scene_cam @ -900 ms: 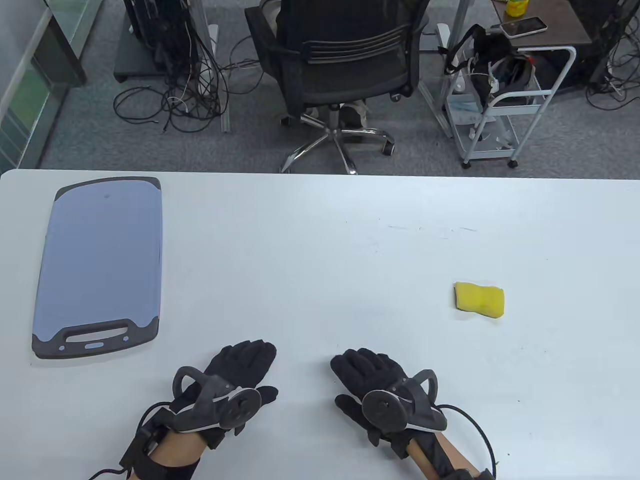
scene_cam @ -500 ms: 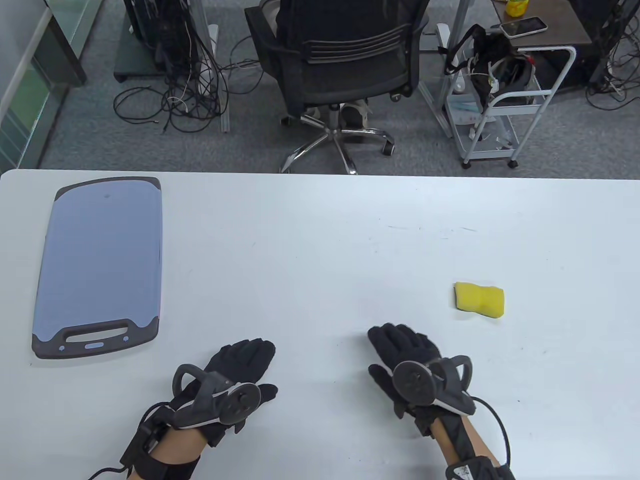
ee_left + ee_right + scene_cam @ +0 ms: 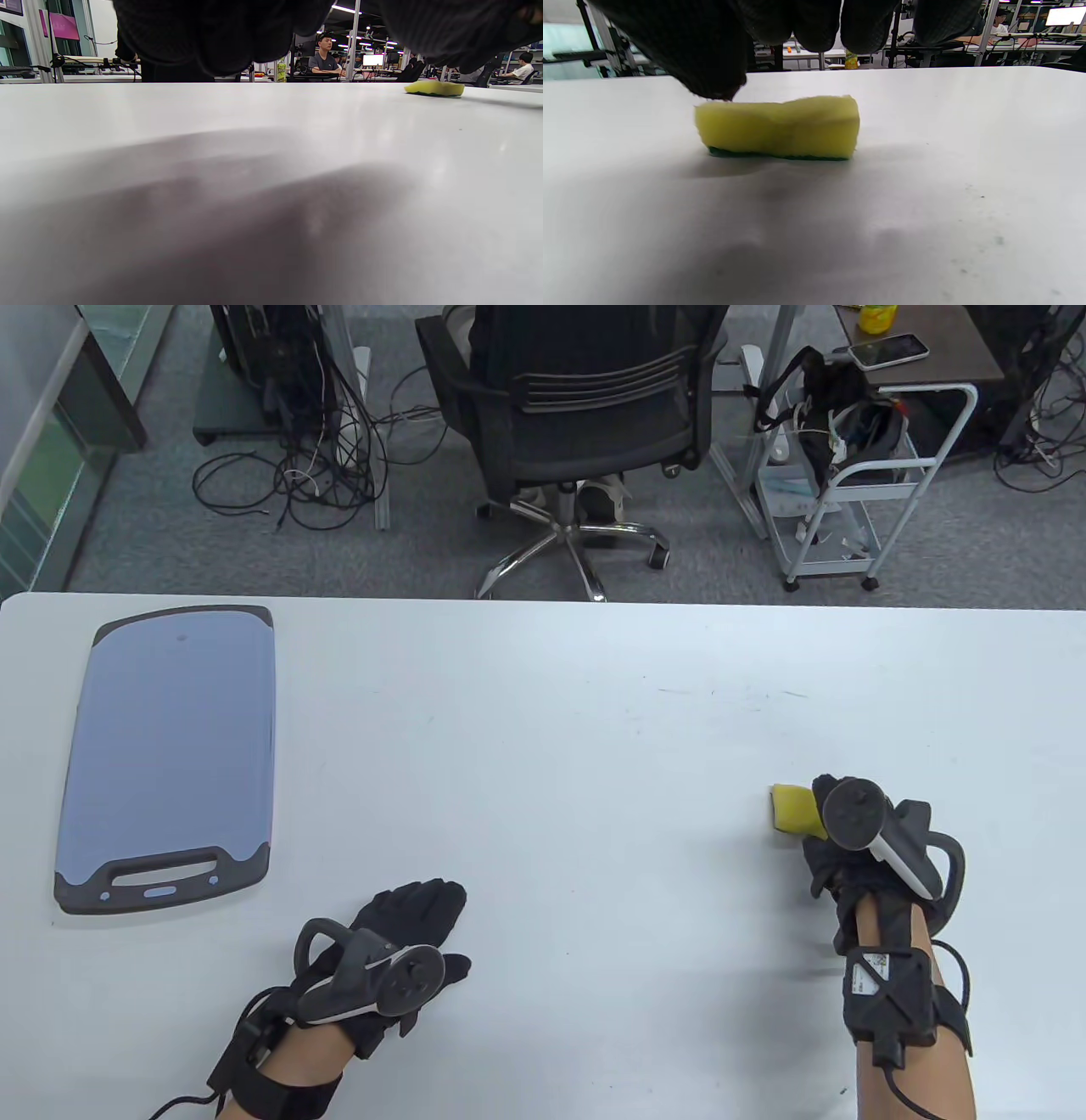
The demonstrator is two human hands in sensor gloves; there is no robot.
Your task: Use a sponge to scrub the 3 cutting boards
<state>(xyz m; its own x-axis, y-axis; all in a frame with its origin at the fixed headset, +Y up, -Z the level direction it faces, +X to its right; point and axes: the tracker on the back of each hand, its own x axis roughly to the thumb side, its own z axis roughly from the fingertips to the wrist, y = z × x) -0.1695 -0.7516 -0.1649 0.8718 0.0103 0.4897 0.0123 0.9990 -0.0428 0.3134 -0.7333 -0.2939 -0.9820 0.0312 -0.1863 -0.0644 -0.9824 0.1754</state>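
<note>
Left hand (image 3: 399, 937) lay palm down on the worktop near its front edge, left of centre. Fingers (image 3: 428, 899) were straight and together, pointing away and slightly right; thumb stuck out to the right. Tracker sat on the back of the hand, bare forearm entering from the front edge with a black strap at the wrist.

Right hand (image 3: 836, 857) was raised over the right part of the worktop, wrist bent so that its tracker faced up and left. In the right wrist view its fingertips (image 3: 865, 25) hung down loosely, apart, gripping nothing; thumb tip lowest. Forearm came in from the front edge with a strapped black module.
</note>
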